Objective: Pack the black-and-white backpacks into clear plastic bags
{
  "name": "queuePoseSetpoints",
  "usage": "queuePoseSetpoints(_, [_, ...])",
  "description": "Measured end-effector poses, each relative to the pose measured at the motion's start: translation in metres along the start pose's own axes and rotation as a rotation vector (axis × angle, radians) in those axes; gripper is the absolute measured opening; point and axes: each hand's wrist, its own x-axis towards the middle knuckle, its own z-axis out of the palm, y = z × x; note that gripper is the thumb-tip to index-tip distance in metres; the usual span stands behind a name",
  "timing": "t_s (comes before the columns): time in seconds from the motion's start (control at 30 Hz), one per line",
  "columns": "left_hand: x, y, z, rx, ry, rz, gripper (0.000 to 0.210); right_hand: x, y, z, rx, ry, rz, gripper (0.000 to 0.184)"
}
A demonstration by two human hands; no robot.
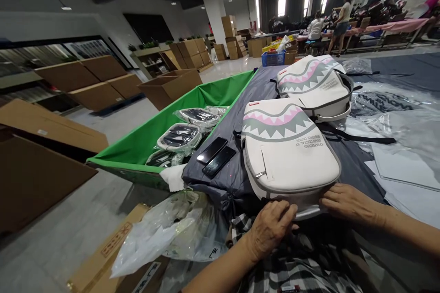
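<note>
A white backpack (292, 165) with a pink and grey shark-teeth pattern lies front side up at the table's near edge, its top end toward me. My left hand (275, 225) has its fingers curled on the backpack's near edge, at the left. At the right of that same edge, my right hand (343, 201) grips the backpack too, its fingertips partly hidden. Just beyond lies a second backpack (314, 84) of the same pattern, partly covered by the first. Two dark phones, one a black phone (219, 162), rest left of the near backpack.
A green-lined bin (137, 139) holding several plastic-wrapped backpacks stands against the table's left side. Clear plastic bags (395, 105) and white sheets (405, 169) lie at the right. Below left are a plastic bag (172, 229) and a cardboard box (110, 242). People work far back.
</note>
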Motion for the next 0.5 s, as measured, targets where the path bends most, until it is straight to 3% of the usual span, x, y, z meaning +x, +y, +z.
queuePoseSetpoints(0.1, [0.008,-0.006,-0.006,0.033,-0.103,0.041,0.014,0.009,0.006,-0.009,0.068,-0.065,-0.038,0.022])
queuePoseSetpoints(0.17, [0.023,-0.019,-0.021,0.019,-0.153,0.055,0.018,0.022,0.013,-0.029,0.132,-0.091,-0.007,0.018])
queuePoseSetpoints(0.27, [0.062,-0.044,-0.071,-0.098,-0.184,0.013,0.036,0.051,0.028,-0.076,0.228,-0.047,0.083,0.037])
queuePoseSetpoints(0.33, [0.092,-0.060,-0.114,-0.220,-0.203,-0.016,0.030,0.074,0.039,-0.113,0.278,-0.013,0.113,0.050])
queuePoseSetpoints(0.43, [0.134,-0.075,-0.167,-0.360,-0.278,-0.053,0.016,0.102,0.054,-0.159,0.353,-0.024,0.128,0.035])
queuePoseSetpoints(0.5, [0.153,-0.080,-0.185,-0.395,-0.334,-0.076,0.016,0.113,0.059,-0.177,0.368,-0.026,0.160,0.019])
